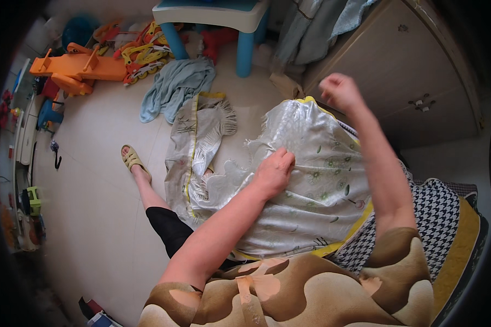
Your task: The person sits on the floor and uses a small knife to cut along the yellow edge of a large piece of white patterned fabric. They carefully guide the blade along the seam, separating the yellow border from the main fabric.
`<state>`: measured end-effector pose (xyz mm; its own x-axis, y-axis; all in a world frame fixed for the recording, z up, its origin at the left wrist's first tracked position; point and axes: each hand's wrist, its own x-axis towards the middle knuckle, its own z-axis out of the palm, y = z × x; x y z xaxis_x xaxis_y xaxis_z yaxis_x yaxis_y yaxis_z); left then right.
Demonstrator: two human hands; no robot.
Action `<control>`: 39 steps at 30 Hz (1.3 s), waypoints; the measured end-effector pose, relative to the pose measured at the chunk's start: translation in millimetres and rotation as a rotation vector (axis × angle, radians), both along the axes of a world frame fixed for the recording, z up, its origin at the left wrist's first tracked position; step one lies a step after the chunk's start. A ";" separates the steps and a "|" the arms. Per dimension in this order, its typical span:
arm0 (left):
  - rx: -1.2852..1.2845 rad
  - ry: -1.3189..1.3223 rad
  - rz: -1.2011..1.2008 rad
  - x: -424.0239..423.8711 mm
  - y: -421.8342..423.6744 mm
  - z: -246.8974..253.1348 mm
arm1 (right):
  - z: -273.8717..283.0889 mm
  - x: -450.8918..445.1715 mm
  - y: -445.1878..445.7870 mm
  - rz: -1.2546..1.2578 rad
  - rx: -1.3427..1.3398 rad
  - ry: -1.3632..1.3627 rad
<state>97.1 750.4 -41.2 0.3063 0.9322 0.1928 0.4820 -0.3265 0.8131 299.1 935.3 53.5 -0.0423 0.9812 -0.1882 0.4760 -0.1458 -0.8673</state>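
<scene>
A white satin cover point(311, 163) with green floral print, yellow edging and lace fringe lies over my lap. My left hand point(276, 169) presses on the middle of it, fingers curled into the fabric and pinching a fold. Raised near the cover's far edge is my right hand point(340, 92), fingers bent together and somewhat blurred. Whether anything thin sits between those fingers is too small to tell. Part of the fabric, a greyish panel point(180, 151) with yellow trim and tassels, hangs down to the floor over my other foot.
A houndstooth seat cover point(433, 208) is beneath me on the right, by a wooden cabinet point(397, 73). Ahead stand a blue-legged toy table point(212, 16) and a crumpled blue cloth point(180, 86). Inline skates point(145, 57) and an orange plastic toy point(82, 67) are at the left.
</scene>
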 end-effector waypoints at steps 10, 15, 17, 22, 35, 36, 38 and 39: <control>-0.019 -0.030 -0.014 -4.0 -3.8 -2.5 | -70.5 -20.2 -29.0 0.067 -0.211 -0.185; 0.003 -0.034 -0.009 -3.6 -2.8 -3.3 | -59.9 -25.2 -29.9 0.062 -0.258 -0.189; -0.018 -0.020 -0.019 -3.8 -2.2 -2.7 | -59.0 -24.4 -26.4 0.065 -0.297 -0.187; 0.002 -0.044 -0.018 -3.6 -1.2 -3.2 | -59.1 -30.9 -20.4 0.080 -0.243 -0.244; -0.009 -0.078 -0.037 -4.5 -1.0 -0.5 | -59.2 -44.5 -22.7 -0.034 -0.057 0.135; -0.016 -0.065 -0.032 -3.1 -0.9 0.6 | -58.0 -39.8 -29.5 -0.020 -0.170 0.079; -0.031 -0.040 -0.022 -2.6 -0.9 3.4 | -59.6 -27.3 -37.3 -0.039 -0.267 -0.073; -0.025 -0.045 -0.030 -3.0 -1.5 3.5 | -58.9 -23.3 -38.2 -0.022 -0.283 -0.063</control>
<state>94.1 748.9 -37.7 0.3262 0.9273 0.1838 0.4349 -0.3198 0.8418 275.8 897.1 -5.4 -0.0008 0.8898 -0.4564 0.5218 -0.3889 -0.7592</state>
